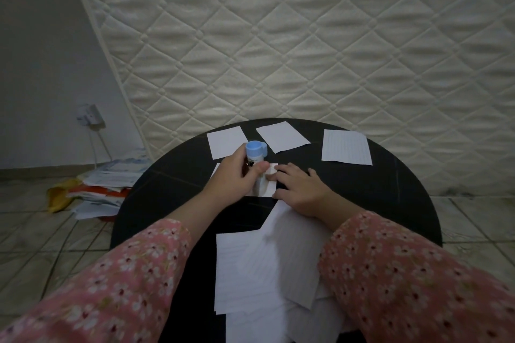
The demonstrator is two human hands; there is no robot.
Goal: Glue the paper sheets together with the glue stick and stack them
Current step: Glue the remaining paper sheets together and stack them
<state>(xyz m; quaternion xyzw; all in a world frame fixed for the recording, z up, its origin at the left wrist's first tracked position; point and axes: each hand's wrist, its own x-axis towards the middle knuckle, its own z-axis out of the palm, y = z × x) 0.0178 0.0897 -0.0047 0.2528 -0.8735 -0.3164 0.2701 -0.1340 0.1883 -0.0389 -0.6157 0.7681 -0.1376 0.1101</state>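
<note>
While a quilted cream mattress (306,36) leans behind it, the round black table (390,189) carries a loose pile of white sheets (264,267) at six o'clock and three separate white sheets (346,147) toward twelve. At centre, the right hand (302,189) lies flat with straight fingers on a small white sheet (269,186), while the left hand (237,175) grips the blue-capped glue stick (255,151) upright on it.

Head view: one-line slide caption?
Left hand rubs glue stick on paper sheet; right hand holds it flat.

surface: my round black table (172,175) | far edge: two blank white sheets (227,142) (282,136), one lined sheet (345,146) at right | middle: a small sheet (269,188) | near me: loose overlapping heap of white sheets (264,267)
</note>
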